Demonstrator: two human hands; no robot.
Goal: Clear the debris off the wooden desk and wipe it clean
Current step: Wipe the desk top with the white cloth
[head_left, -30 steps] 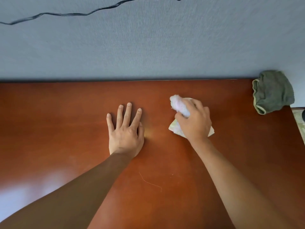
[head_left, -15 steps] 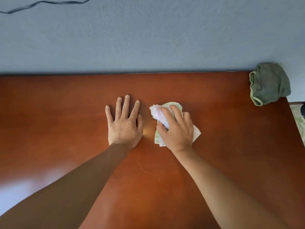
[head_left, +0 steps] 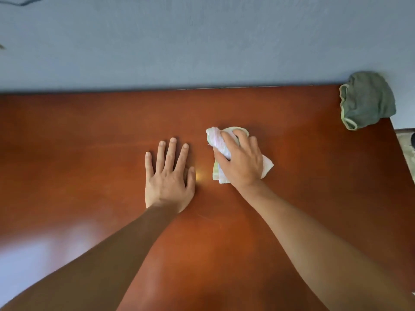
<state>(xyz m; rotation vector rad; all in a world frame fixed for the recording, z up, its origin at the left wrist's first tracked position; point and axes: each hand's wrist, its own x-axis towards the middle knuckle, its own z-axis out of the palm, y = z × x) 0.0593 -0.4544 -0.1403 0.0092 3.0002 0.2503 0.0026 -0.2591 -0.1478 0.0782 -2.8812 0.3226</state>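
Two bare hands are seen from the head view over a glossy reddish-brown wooden desk [head_left: 292, 209]. The left hand [head_left: 168, 178] is laid flat, fingers spread, holding nothing. The right hand [head_left: 241, 161] is closed over a crumpled pale green-and-white cloth [head_left: 216, 142], pressed to the desk's middle. No loose debris can be made out, so clearing is judged done and wiping underway. A bunched dark green rag [head_left: 366, 101] is left at the far right corner.
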